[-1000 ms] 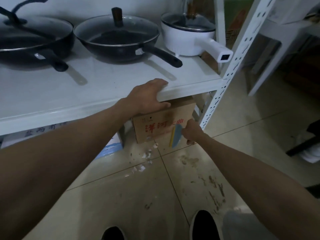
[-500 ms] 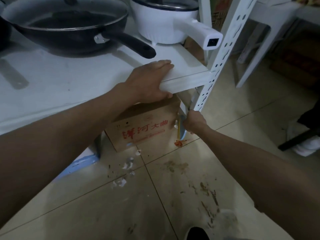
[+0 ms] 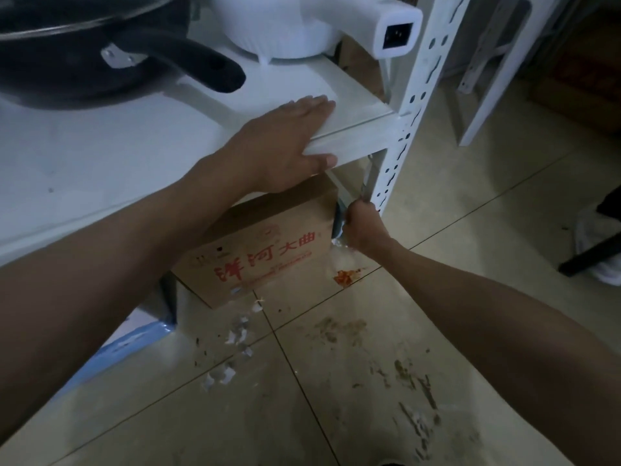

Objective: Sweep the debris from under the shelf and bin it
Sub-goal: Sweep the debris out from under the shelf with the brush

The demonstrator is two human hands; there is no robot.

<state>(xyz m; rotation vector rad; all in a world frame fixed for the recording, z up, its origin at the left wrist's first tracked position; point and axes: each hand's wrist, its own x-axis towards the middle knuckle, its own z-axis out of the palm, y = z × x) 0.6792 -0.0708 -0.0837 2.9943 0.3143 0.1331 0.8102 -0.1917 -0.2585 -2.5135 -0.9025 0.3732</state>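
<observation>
Writing: the cardboard box [image 3: 268, 227] under the shelf [image 3: 100, 156] carries four large red characters on its front, 洋河大曲. The finer red print below them is too small to read.
Left hand [image 3: 285, 146]: it rests on the shelf's front edge. The fingers [image 3: 312, 107] lie straight and flat on top, and the thumb is pressed along the front lip. It holds nothing.
Right hand [image 3: 364, 227]: it is low at the box's right end. The fingers are curled tight round a thin handle [image 3: 367, 183] that runs up behind the shelf's lip. A blue part shows just left of the fist, but I cannot tell what tool it is.
Debris [image 3: 235, 334]: white scraps are strewn on the floor [image 3: 302, 415] in front of the box's near corner, well apart from both hands. An orange-red blot [image 3: 344, 276] lies near the right wrist. A few pale bits sit just beside the right hand's knuckles.
Edges: the shelf overhangs the box. The slotted white upright [image 3: 406, 122] stands just right of the right hand. The gap between box and upright is narrow, and the hand and handle fill it.
Open room: bare tile marked with brown smears [image 3: 339, 331] spreads toward the camera.
On the shelf: a black pan [image 3: 84, 45] and a white electric pot [image 3: 396, 31], its socket facing outward.
</observation>
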